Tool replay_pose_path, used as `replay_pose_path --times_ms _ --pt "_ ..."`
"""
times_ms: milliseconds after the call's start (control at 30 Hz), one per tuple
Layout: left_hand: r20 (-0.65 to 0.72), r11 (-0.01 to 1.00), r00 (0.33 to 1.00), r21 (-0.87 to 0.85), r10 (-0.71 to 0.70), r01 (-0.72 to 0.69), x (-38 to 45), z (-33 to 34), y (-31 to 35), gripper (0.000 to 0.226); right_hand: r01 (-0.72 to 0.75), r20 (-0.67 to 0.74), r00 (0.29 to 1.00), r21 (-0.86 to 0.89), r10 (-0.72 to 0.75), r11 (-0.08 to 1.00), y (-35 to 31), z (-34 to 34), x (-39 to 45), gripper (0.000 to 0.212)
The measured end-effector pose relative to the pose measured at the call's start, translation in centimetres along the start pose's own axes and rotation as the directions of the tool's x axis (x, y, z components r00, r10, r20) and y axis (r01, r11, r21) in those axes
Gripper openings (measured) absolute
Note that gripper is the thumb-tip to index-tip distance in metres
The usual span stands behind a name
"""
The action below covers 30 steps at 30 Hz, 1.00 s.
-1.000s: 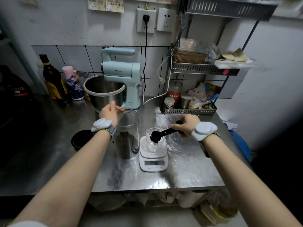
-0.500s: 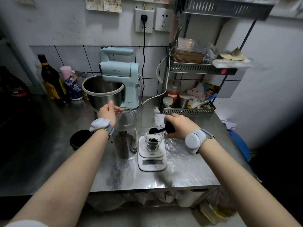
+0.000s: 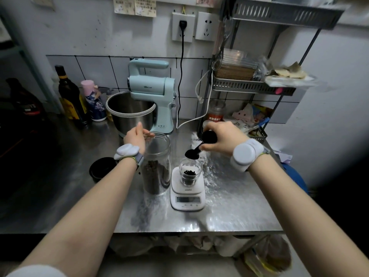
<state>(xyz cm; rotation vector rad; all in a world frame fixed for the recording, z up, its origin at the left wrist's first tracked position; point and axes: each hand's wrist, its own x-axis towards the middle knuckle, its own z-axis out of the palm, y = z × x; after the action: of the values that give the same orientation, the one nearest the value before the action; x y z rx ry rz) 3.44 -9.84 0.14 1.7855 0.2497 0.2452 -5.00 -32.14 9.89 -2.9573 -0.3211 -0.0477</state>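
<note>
right hand: the right hand (image 3: 223,139) curls its fingers round the thick handle of the black plastic scoop (image 3: 192,153), whose bowl is tipped down just above the small clear glass cup (image 3: 189,172)
left hand: the left hand (image 3: 134,136) pinches the rim of the tall clear glass jar (image 3: 157,166), partly filled with coffee beans, and steadies it just left of the scale
cup: it stands on the platform of the white digital kitchen scale (image 3: 187,198), with a shallow layer of dark beans (image 3: 189,172) in its bottom
spill risk: the scoop's mouth hangs nearer the cup's back rim than its centre, so beans could strike the rim and bounce onto the brushed steel counter (image 3: 229,196)
weight risk: a quick tip could dump too many beans, and strays on the platform would skew the reading
knock risk: the scoop could catch the narrow cup and tip it
jar risk: i cannot tell if the jar touches the scale; leaning on it would falsify the weight
</note>
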Motion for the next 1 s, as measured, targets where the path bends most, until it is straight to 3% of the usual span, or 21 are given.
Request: replay_pose_path --times_ms 367,800,1000 --pt "-0.026 0.999 0.999 -0.02 0.037 -0.038 0.1 0.2 0.0 0.052 0.125 -0.127 0.984 0.006 -0.124 0.992 -6.7 -7.3 3.7 0.047" --pt "-0.016 1.0 1.0 -0.003 0.0 0.0 0.9 0.1 -0.9 0.056 0.024 0.153 0.988 0.019 -0.027 1.0 -10.3 1.3 9.4 0.053" --pt "-0.055 1.0 0.998 -0.027 -0.003 0.001 1.0 0.4 -0.8 0.056 -0.047 0.214 0.975 -0.052 0.057 0.998 -10.6 5.0 10.8 0.035"
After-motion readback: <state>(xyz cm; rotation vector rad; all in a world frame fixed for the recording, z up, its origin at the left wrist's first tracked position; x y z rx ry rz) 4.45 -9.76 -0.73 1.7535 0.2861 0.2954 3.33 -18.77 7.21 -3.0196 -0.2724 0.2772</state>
